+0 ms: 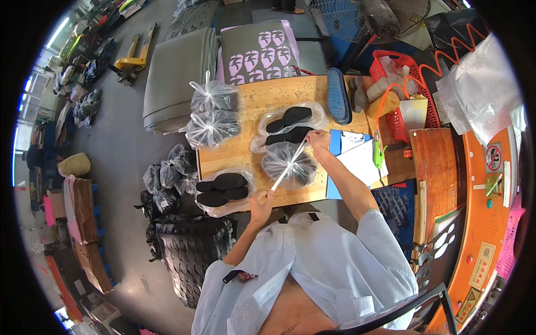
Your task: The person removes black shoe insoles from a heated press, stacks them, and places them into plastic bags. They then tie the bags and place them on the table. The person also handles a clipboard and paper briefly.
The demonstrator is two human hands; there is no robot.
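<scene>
On the wooden table, a clear plastic bag (289, 174) with dark contents sits close in front of me. Its plastic gathers at the top, and a taut whitish twisted length of plastic (282, 177) crosses over it. My left hand (261, 205) is closed on the near end, at the table's front edge. At the far end, my right hand (319, 140) pinches the plastic, beside black insole-shaped pieces (295, 116) lying on another clear bag. More black insole-shaped pieces (223, 190) rest on a clear bag at the front left.
Two knotted bags (212, 128) stand at the table's back left. A blue clipboard (334, 181) with papers lies to the right, near a green air gun (378, 156) on an orange coiled hose. Behind are a blue shoe sole (337, 97) and a red basket (396, 120).
</scene>
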